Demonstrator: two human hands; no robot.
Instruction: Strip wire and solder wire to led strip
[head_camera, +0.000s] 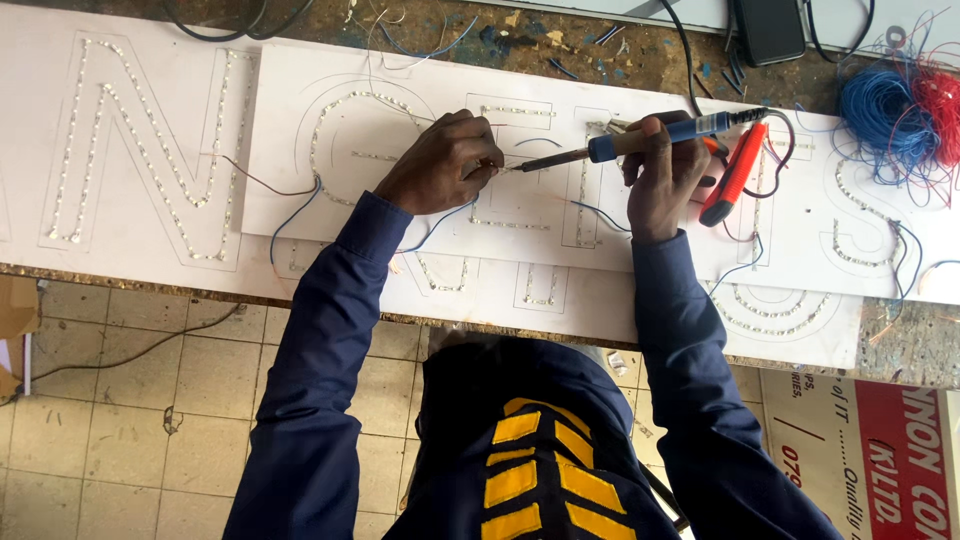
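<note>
We grip blue-handled soldering iron (640, 142) in right hand (662, 175) | left hand (440, 165) fingers pinch thin wire (500, 166) on white LED-lettered sign board (300, 150)

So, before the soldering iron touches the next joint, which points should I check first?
1. Right hand grips the soldering iron firmly by its blue handle: ok.
2. Iron tip points at the spot held by the left hand: ok.
3. Left fingers stay clear of the hot tip: not ok, they are very close.
4. Thin blue wire is seated on the LED strip: cannot tell, the hand hides it.
5. White sign panel lies flat on the bench: ok.
6. Orange tool is out of the iron's way: ok, it lies beyond the right hand.
</note>
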